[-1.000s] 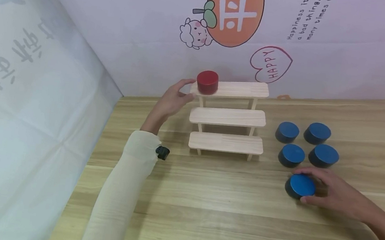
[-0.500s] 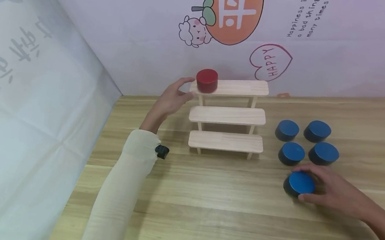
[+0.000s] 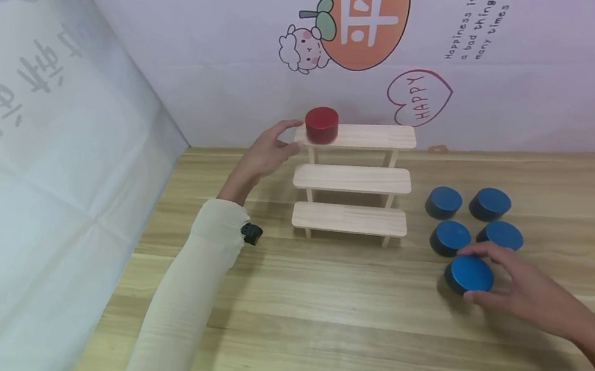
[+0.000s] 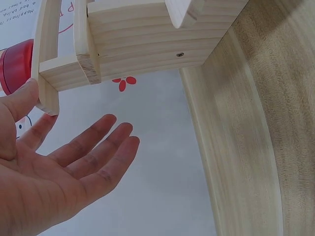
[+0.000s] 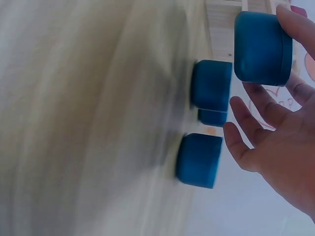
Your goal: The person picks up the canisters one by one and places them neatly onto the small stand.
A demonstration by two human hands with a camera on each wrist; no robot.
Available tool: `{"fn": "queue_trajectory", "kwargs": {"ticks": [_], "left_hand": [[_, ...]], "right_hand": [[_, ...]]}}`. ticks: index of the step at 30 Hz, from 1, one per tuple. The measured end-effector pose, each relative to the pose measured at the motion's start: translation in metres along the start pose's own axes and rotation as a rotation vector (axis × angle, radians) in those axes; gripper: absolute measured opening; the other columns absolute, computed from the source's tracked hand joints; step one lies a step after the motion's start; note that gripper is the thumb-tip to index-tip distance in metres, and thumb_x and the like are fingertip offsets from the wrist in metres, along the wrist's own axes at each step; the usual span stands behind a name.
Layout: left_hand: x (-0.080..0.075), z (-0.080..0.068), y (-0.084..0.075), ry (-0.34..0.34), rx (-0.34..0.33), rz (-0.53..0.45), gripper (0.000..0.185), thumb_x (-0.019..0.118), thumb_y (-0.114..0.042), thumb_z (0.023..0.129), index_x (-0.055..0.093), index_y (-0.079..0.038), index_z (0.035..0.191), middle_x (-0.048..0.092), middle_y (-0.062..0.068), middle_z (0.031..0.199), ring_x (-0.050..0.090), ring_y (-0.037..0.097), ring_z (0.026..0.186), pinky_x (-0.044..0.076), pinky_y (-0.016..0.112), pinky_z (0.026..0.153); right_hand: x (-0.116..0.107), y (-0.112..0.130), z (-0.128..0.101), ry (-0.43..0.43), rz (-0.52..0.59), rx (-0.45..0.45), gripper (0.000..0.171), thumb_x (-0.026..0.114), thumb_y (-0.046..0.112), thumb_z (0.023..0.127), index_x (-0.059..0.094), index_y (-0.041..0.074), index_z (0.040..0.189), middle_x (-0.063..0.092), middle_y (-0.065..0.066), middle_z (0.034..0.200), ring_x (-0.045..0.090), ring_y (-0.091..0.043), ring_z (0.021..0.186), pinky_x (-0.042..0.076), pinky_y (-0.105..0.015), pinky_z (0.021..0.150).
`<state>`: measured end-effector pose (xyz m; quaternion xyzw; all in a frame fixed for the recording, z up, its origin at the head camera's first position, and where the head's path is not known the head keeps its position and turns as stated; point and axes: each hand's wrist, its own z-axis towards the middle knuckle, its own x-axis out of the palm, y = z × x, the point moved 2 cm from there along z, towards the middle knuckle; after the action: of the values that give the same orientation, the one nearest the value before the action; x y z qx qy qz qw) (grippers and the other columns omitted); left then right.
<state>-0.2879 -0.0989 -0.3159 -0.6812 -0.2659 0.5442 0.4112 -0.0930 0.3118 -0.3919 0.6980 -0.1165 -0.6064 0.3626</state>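
Partly hidden: blue puck [image 3: 469,273] under right hand [image 3: 525,291].

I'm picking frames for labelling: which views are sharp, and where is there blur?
Head view: sharp, evenly lit, soft shadows under the wooden shelf. Left wrist view: sharp, left hand clear. Right wrist view: tabletop smeared by motion blur, held blue cylinder soft-edged.

Head view: high, looking forward and down over worktop [image 3: 316,310]. Wrist views: close, low, tilted. Left wrist and head views share the stepped shelf [image 3: 353,176] [image 4: 147,44].
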Motion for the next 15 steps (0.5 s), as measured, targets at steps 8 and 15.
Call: {"fn": "queue_trajectory", "kwargs": {"ticks": [8,15], "left_hand": [[0.001,0.001,0.000,0.004,0.001,-0.011,0.053,0.061,-0.026,0.101,0.043,-0.026,0.151,0.055,0.011,0.134,0.058,0.024,0.115,0.047,0.046,0.094],[0.001,0.000,0.000,0.000,0.004,-0.018,0.054,0.062,-0.025,0.101,0.043,-0.026,0.151,0.055,0.012,0.134,0.058,0.025,0.115,0.047,0.046,0.094]], "right_hand": [[-0.007,0.019,0.007,-0.054,-0.074,-0.086,0.064,0.091,0.023,0.075,0.058,0.017,0.130,0.053,-0.015,0.130,0.051,-0.036,0.113,0.051,-0.040,0.075],[-0.014,0.029,0.015,-0.065,-0.079,-0.103,0.065,0.089,0.020,0.076,0.056,0.016,0.132,0.054,-0.015,0.131,0.051,-0.034,0.113,0.050,-0.037,0.079]]}}
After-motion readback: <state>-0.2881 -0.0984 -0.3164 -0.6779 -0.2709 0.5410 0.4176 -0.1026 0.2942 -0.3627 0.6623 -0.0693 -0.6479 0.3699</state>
